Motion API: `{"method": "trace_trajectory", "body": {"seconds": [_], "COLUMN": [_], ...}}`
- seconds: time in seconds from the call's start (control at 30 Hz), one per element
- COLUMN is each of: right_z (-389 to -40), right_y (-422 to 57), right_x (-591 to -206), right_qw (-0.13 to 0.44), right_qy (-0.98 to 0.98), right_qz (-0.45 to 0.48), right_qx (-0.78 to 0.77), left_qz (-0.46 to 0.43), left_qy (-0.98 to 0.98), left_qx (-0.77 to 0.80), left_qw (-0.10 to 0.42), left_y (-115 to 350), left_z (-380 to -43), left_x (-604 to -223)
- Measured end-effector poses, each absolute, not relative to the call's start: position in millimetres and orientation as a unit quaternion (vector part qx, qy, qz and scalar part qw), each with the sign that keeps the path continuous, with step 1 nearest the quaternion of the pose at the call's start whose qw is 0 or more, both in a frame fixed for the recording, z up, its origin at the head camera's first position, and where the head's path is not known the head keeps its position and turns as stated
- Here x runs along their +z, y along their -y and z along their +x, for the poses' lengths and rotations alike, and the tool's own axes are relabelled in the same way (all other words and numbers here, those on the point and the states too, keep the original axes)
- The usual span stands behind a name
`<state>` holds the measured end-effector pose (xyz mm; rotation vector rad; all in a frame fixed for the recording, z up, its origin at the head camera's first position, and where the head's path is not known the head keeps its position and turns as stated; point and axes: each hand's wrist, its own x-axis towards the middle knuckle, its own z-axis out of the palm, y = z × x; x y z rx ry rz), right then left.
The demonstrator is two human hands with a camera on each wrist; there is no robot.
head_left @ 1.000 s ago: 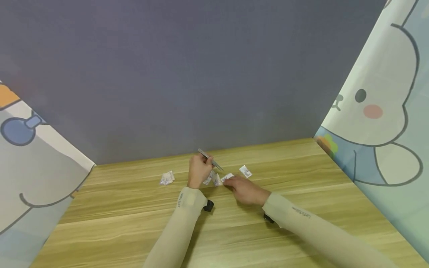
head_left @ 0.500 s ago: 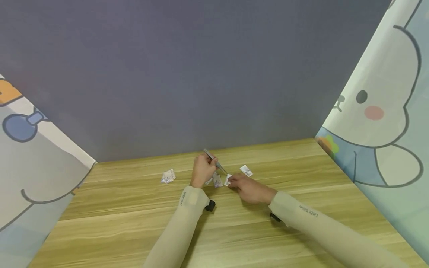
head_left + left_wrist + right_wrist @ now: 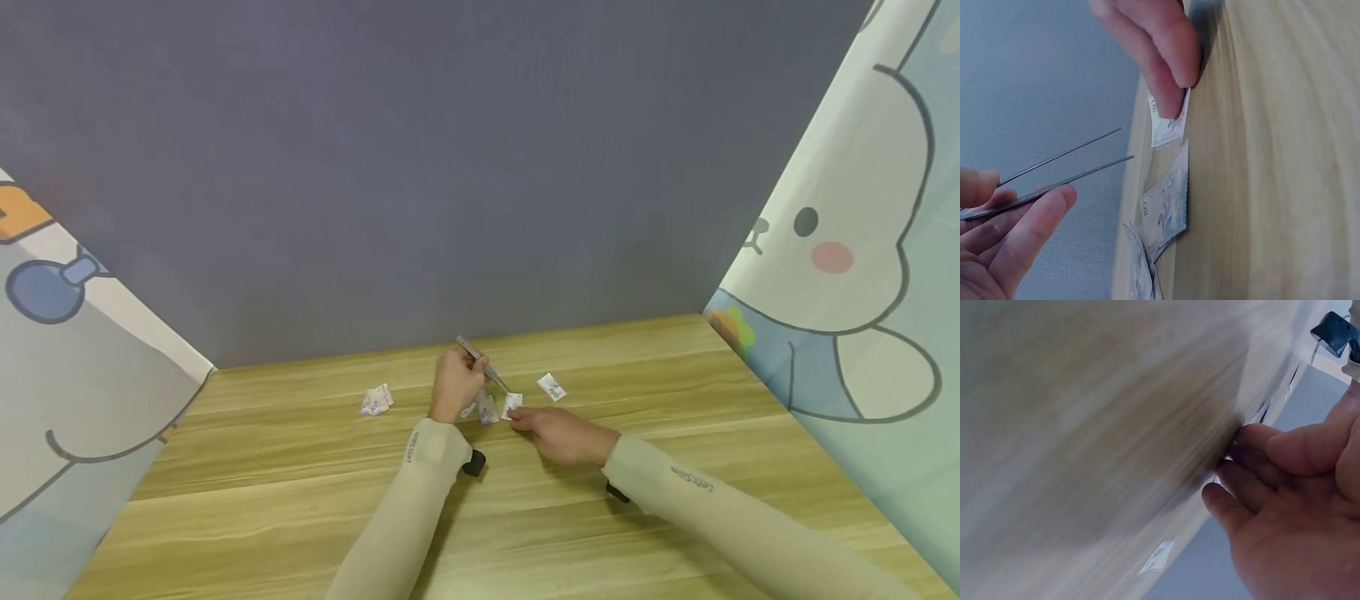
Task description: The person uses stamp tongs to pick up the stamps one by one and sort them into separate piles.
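My left hand (image 3: 457, 385) holds metal tweezers (image 3: 487, 369), whose two legs stand apart with nothing between their tips in the left wrist view. Those tips point toward a postage stamp (image 3: 513, 401) on the table. At the stamp's near edge, my right hand (image 3: 558, 435) pinches it between thumb and fingertips, which partly cover it. Another stamp (image 3: 1169, 203), slightly bent, lies just left of that one, beside a few more partly hidden by my left hand. A single stamp (image 3: 552, 387) lies off to the right, beyond my right hand.
A small overlapping pile of stamps (image 3: 377, 400) sits farther left on the wooden table (image 3: 285, 508). Behind the table's back edge rises a grey panel (image 3: 465, 183). Panels with cartoon prints (image 3: 840, 250) flank both sides.
My left hand and tweezers have shifted right, bringing the tips to the far edge of the pinched stamp. The right hand has moved slightly right and toward me; the stamp has turned and shows more.
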<state>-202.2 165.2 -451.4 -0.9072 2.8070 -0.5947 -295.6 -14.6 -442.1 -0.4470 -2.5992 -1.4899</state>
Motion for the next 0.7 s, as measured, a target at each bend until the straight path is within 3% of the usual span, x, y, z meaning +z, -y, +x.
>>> {"method": "trace_trajectory", "body": {"seconds": [0.4,0.7], "right_z": [-203,-204], "right_y": [-168,-169], "right_x": [-452,-451], "right_qw": [0.065,0.066], "right_qy": [-0.923,-0.92], "right_qz": [-0.32,-0.317], "right_qx": [-0.203,-0.22], "left_qz": [-0.193,-0.215], "left_qy": [0.839,0.841], "left_qx": [-0.508,-0.495], "left_qw": [-0.024,-0.037], "left_y": [13,18], "left_z": [-305,-307], "left_x": [-445,-441]}}
